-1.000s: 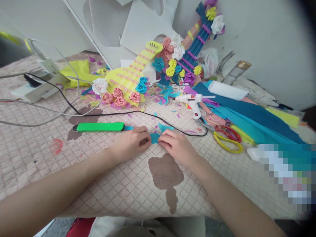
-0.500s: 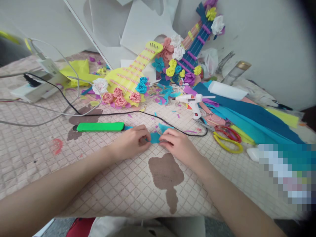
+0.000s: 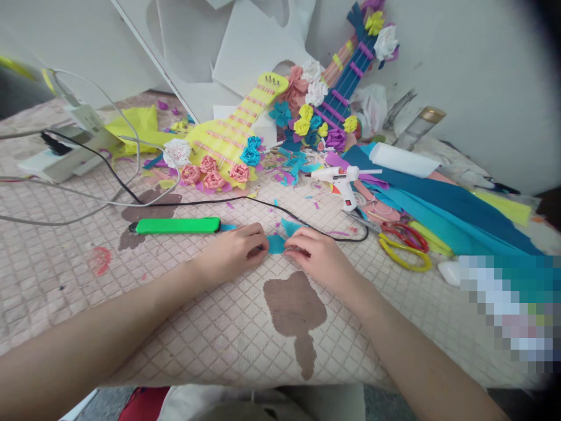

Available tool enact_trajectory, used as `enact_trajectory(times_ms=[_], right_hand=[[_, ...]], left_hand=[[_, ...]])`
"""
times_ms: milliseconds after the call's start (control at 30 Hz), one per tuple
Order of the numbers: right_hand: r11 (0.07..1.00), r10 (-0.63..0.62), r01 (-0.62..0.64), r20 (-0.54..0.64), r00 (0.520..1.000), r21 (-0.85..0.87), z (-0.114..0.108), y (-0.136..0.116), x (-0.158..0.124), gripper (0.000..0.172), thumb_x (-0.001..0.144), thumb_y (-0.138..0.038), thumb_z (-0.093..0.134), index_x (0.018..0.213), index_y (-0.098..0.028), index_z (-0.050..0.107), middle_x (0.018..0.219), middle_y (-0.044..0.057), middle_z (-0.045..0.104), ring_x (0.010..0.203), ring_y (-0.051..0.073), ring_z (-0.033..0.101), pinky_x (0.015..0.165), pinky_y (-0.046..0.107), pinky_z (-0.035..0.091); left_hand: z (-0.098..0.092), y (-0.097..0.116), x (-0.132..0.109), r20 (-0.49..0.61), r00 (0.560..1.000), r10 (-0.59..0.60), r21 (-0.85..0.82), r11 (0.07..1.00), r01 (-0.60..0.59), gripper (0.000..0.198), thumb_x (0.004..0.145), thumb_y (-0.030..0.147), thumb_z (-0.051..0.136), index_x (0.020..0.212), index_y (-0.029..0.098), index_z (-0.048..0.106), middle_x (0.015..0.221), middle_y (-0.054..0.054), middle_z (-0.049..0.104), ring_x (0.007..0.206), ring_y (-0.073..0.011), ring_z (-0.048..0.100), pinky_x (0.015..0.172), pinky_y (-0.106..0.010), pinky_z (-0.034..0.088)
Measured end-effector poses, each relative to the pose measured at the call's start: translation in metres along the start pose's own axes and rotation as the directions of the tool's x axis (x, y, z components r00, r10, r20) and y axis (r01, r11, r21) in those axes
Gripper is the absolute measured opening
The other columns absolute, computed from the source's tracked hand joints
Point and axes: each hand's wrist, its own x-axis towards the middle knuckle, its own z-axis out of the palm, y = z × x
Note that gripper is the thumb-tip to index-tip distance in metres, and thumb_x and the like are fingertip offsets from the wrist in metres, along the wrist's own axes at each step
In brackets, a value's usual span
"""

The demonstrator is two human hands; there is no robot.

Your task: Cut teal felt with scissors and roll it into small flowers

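Between my two hands stretches a strip of blue crepe paper [image 3: 276, 244], low over the quilted tablecloth. My left hand [image 3: 239, 251] pinches its left part; more blue paper shows behind the wrist. With thumb and fingers pressed together, my right hand [image 3: 313, 251] grips the strip's right part, and a pointed blue end sticks up behind the knuckles. The fingertips hide just how the paper is folded there. A green utility knife [image 3: 179, 225] lies flat, left of my left hand. Past my right hand are scissors with red and yellow handles [image 3: 405, 252].
A white glue gun [image 3: 346, 184] lies beyond my right hand, its black cable [image 3: 210, 202] crossing the table. Behind stand a yellow paper guitar [image 3: 228, 134] and a blue one [image 3: 346, 88] with paper flowers. Blue paper sheets [image 3: 438, 199] lie right, a power strip [image 3: 65, 155] left.
Almost nothing differs. My right hand has shifted very slightly right, so a little more of the blue strip shows between my hands.
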Motion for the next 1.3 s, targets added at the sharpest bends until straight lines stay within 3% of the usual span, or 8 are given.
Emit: enact_trajectory(times_ms=[367, 533, 800, 1067, 1300], right_hand=[[1.0, 0.006, -0.005, 0.013, 1.0, -0.029, 0.0017, -0.0012, 0.0004, 0.007, 0.079, -0.016, 0.058, 0.082, -0.02, 0.063, 0.085, 0.001, 0.058, 0.063, 0.01, 0.052, 0.061, 0.023, 0.041], [1.0, 0.006, -0.005, 0.014, 1.0, -0.018, 0.0028, -0.0021, -0.0005, 0.012, 0.081, -0.012, 0.053, 0.079, -0.019, 0.063, 0.083, 0.002, 0.058, 0.068, 0.011, 0.053, 0.063, 0.023, 0.041], [0.999, 0.03, -0.031, 0.055, 0.998, 0.013, 0.0004, 0.0, 0.0, 0.01, 0.081, -0.015, 0.056, 0.078, -0.02, 0.063, 0.081, 0.001, 0.059, 0.068, 0.012, 0.054, 0.063, 0.024, 0.04], [0.998, 0.063, -0.064, 0.1, 0.993, -0.002, -0.0005, -0.0025, 0.0024, 0.011, 0.083, -0.017, 0.052, 0.078, -0.02, 0.062, 0.081, 0.001, 0.059, 0.069, 0.012, 0.053, 0.063, 0.025, 0.039], [0.99, 0.143, -0.142, 0.065, 0.988, -0.022, 0.0034, -0.0052, 0.004, 0.009, 0.079, -0.014, 0.054, 0.073, -0.018, 0.059, 0.073, 0.0, 0.056, 0.062, 0.011, 0.05, 0.058, 0.024, 0.037]], left_hand=[[-0.0027, 0.0022, 0.0018, -0.009, 0.999, -0.049, -0.151, 0.987, 0.047, 0.008, 0.08, 0.012, 0.05, 0.079, 0.015, 0.058, 0.078, -0.001, 0.052, 0.064, -0.009, 0.048, 0.058, -0.02, 0.04], [-0.0029, 0.0037, 0.0015, -0.007, 0.998, -0.056, -0.148, 0.987, 0.055, 0.007, 0.078, 0.013, 0.052, 0.078, 0.015, 0.058, 0.08, -0.002, 0.054, 0.062, -0.0084, 0.049, 0.057, -0.02, 0.04], [-0.0023, 0.0053, -0.0003, 0.003, 0.999, -0.039, -0.075, 0.996, 0.04, 0.004, 0.077, 0.019, 0.056, 0.076, 0.017, 0.058, 0.08, -0.002, 0.056, 0.076, -0.0144, 0.054, 0.066, -0.026, 0.043], [-0.0005, 0.007, 0.0011, -0.001, 0.998, -0.059, -0.049, 0.997, 0.059, 0.008, 0.078, 0.017, 0.053, 0.074, 0.016, 0.059, 0.076, -0.002, 0.057, 0.073, -0.0148, 0.055, 0.067, -0.027, 0.044], [0.0004, 0.0081, 0.0009, -0.016, 0.997, -0.082, -0.026, 0.996, 0.081, 0.006, 0.077, 0.018, 0.054, 0.075, 0.016, 0.059, 0.076, -0.002, 0.056, 0.068, -0.0125, 0.053, 0.061, -0.024, 0.043]])
